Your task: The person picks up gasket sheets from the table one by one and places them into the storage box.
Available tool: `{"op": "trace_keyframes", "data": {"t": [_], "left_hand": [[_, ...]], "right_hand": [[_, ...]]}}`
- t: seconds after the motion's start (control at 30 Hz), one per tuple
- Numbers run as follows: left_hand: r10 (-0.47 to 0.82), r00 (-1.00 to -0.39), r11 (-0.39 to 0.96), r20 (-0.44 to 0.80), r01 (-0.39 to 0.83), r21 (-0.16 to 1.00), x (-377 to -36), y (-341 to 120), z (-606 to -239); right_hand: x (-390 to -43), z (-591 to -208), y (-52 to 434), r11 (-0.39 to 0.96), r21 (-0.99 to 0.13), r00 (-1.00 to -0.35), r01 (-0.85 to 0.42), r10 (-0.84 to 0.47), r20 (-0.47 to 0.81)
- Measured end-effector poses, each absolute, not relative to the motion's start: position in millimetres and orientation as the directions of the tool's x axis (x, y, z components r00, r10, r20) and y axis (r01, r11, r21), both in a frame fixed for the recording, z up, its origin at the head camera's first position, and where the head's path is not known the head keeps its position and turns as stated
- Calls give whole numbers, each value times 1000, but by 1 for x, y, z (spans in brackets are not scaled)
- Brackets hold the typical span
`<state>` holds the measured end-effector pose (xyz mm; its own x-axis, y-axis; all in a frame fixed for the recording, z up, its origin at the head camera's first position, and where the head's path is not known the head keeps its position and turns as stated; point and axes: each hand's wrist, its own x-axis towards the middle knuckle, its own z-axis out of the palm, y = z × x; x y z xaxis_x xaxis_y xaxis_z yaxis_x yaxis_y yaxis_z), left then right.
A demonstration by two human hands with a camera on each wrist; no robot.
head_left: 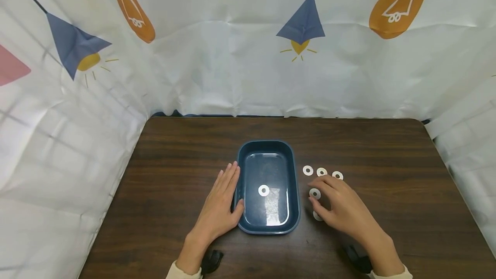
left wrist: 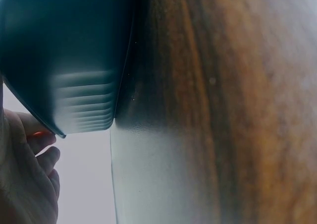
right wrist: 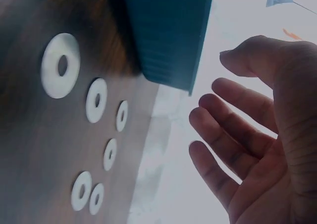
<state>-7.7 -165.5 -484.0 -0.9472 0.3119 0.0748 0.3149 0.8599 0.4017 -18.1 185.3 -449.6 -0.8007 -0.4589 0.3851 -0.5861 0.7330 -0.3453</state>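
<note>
A dark blue rectangular tray [head_left: 267, 167] stands on the table with one flat white washer [head_left: 260, 191] lying inside. My left hand [head_left: 221, 206] rests at its left rim, fingers extended and together; the left wrist view shows fingertips against the tray's edge [left wrist: 84, 95]. To the right of the tray, my right hand [head_left: 342, 206] hovers over several loose washers [head_left: 305, 170], thumb and fingers spread apart around one washer [head_left: 311, 194] in the head view. The right wrist view shows nothing in that hand, which is raised clear of the washers [right wrist: 50, 68].
The dark wood table [head_left: 174, 162] carries the tray near its middle. A white curtain [head_left: 186, 72] printed with lamps and bulbs hangs behind and along the sides. Black straps or devices [head_left: 212, 261] sit at both wrists.
</note>
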Motion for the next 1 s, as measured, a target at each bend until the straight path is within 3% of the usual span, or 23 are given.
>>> {"op": "trace_keyframes", "data": {"t": [1.0], "left_hand": [[302,-950,858,76,306,412,-7,-166,-485]], "right_hand": [[14,-504,206,808,-296,-845,-510,-406,348]]}}
